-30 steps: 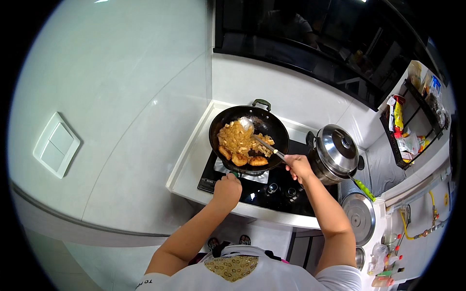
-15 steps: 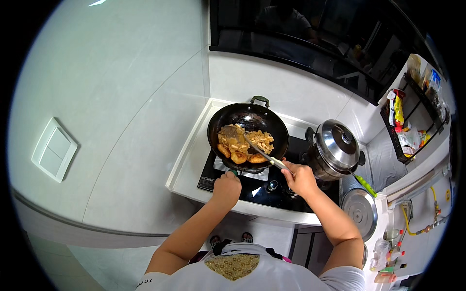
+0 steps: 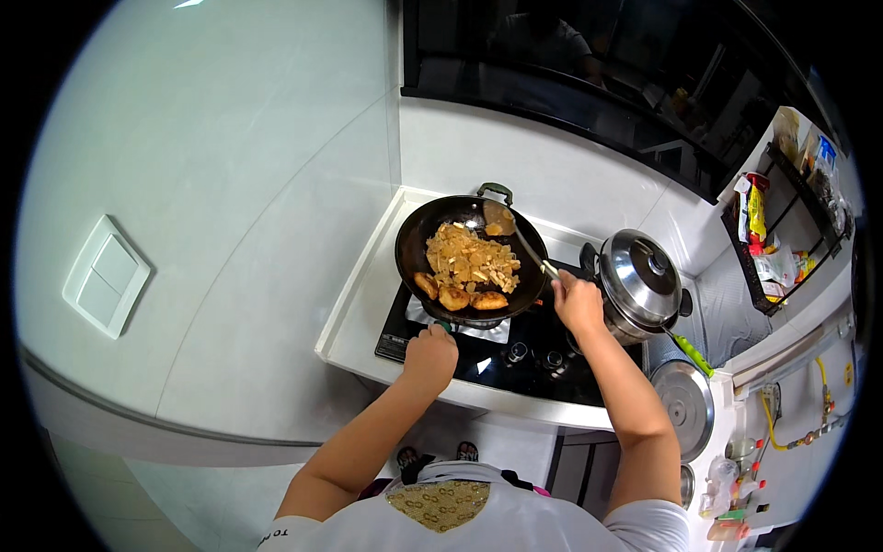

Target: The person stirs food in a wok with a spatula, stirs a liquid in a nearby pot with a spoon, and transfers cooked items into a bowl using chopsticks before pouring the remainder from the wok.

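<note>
A black wok (image 3: 411, 247) stands on the left side of the stove, its far loop handle (image 3: 495, 190) toward the wall. Sliced, browned food (image 3: 467, 258) fills its middle, and several golden fried pieces (image 3: 453, 297) lie along the near side. My right hand (image 3: 578, 304) is closed round the handle of a spatula (image 3: 531, 248). The blade rests against the wok's far right wall with a little food on it. My left hand (image 3: 430, 355) is closed on the wok's near handle (image 3: 445, 326), of which only a green bit shows.
Right of the wok sits a lidded steel pot (image 3: 633, 276). A green-handled utensil (image 3: 688, 350) and a round metal lid (image 3: 682, 405) lie near the counter's right end. A black rack (image 3: 750, 244) with packets hangs on the right wall. The range hood (image 3: 552, 101) overhangs the back.
The spatula blade has gone from the left of the food to the wok's far right wall. My right hand has shifted slightly right and away from me. My left hand stays put.
</note>
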The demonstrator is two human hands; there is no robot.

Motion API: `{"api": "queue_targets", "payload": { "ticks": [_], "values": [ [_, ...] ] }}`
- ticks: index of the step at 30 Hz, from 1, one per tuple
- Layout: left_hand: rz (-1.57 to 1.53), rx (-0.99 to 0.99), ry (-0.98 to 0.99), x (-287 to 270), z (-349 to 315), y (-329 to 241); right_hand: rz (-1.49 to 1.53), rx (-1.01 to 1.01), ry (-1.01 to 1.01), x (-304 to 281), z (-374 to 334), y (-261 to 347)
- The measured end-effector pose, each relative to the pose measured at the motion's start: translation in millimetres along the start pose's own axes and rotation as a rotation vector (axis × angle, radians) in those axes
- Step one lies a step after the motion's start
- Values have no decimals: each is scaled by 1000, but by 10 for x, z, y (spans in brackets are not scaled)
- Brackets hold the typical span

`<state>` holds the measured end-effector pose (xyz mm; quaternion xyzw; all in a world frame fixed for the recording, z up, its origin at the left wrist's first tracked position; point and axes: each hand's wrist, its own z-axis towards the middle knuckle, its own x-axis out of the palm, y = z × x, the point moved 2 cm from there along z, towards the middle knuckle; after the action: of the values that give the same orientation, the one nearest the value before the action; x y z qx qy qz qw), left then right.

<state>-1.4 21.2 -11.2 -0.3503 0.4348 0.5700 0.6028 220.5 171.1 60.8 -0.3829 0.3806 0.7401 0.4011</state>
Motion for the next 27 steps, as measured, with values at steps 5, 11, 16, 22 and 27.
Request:
{"api": "queue_targets", "payload": {
  "ticks": [5,11,16,22,27],
  "values": [
    [-12,-1,-3,-19,14,-15,449,429,286,373,141,42],
    [-33,-8,5,-11,19,-4,1269,997,674,661,2,122],
    [-25,-18,-7,0,4,2,1216,827,573,302,-132,87],
    [-21,-19,31,-12,18,-10,343,79,217,-197,-245,87],
    [13,-18,5,13,23,-21,365,37,154,-300,-368,213]
  ]
}}
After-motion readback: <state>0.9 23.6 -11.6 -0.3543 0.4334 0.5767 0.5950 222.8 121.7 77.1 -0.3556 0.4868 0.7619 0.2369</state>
